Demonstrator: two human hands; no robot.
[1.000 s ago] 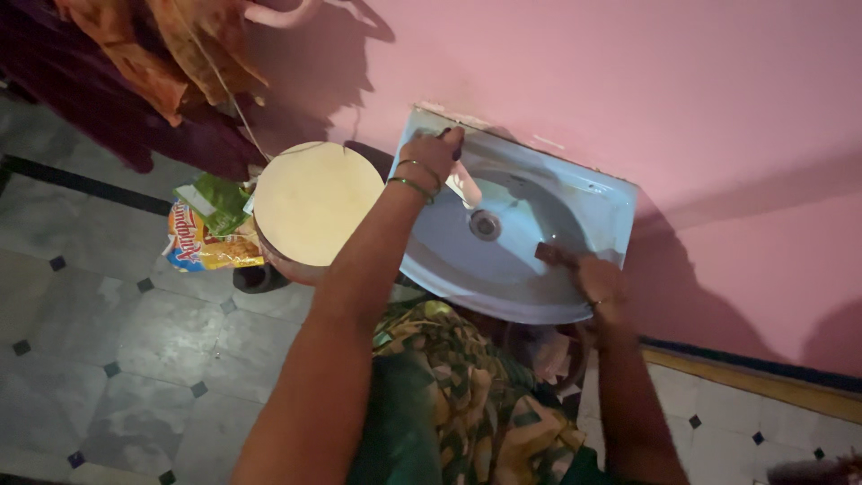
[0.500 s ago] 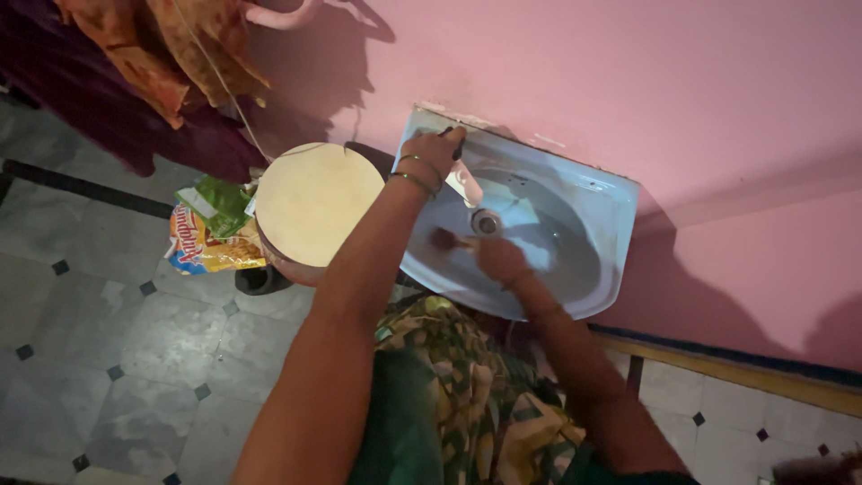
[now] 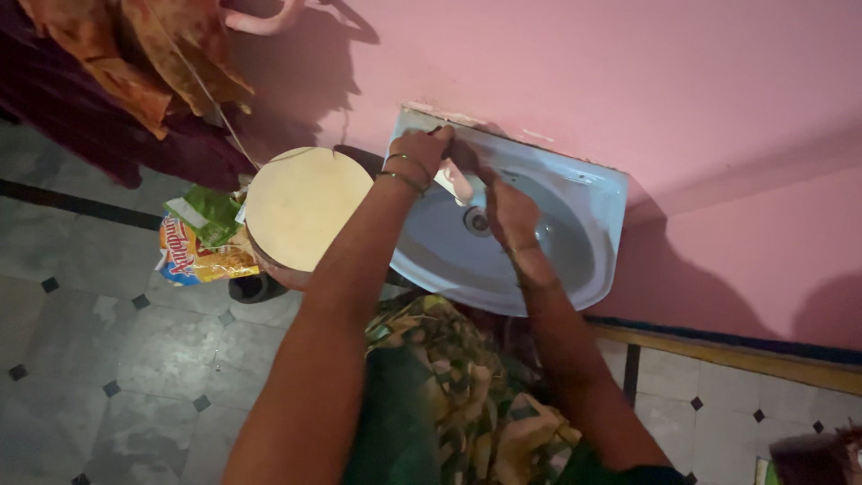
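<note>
One pale blue wash basin (image 3: 575,247) is fixed to the pink wall (image 3: 628,81), with one drain (image 3: 474,221) and one tap (image 3: 456,182). The left hand (image 3: 417,148), wearing two bangles, is clenched on the basin's back rim beside the tap. The right hand (image 3: 510,211) hovers over the bowl, just right of the tap; whether it grips anything cannot be told. One round cream lid (image 3: 305,208) and one snack packet (image 3: 193,247) sit left of the basin. Half a second earlier the right hand was lower in the bowl, holding a brush.
</note>
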